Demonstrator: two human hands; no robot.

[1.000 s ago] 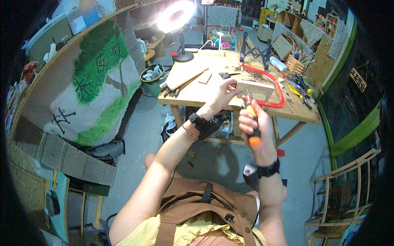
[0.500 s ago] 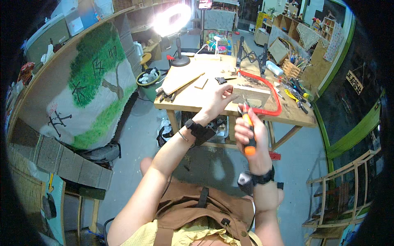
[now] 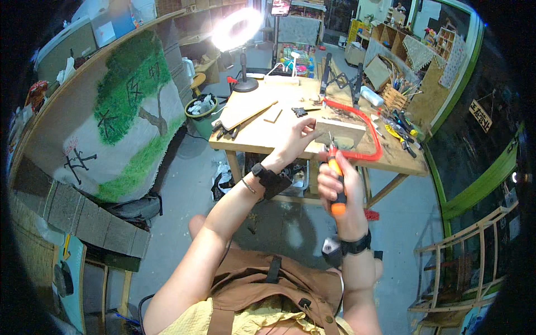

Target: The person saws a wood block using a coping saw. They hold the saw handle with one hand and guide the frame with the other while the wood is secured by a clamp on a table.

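Observation:
My right hand (image 3: 341, 184) is wrapped round the orange and black handle of a coping saw (image 3: 371, 133). Its red bowed frame curves out past the right side of a thin wooden board (image 3: 347, 134). That board stands on edge near the front of the workbench, and the saw's handle end lies just in front of its face. My left hand (image 3: 298, 137) pinches the board's left end between thumb and fingers. The blade itself is too fine to make out.
On the wooden workbench (image 3: 251, 120) lie a long wooden piece (image 3: 249, 113), a small wood block (image 3: 273, 115) and a black clamp-like part (image 3: 304, 110). Pliers and other hand tools (image 3: 401, 131) crowd the right side. A lit ring lamp (image 3: 237, 28) stands behind.
The coping saw and my right hand have shifted slightly down toward me. My left hand keeps its hold on the board, which stays in about the same place.

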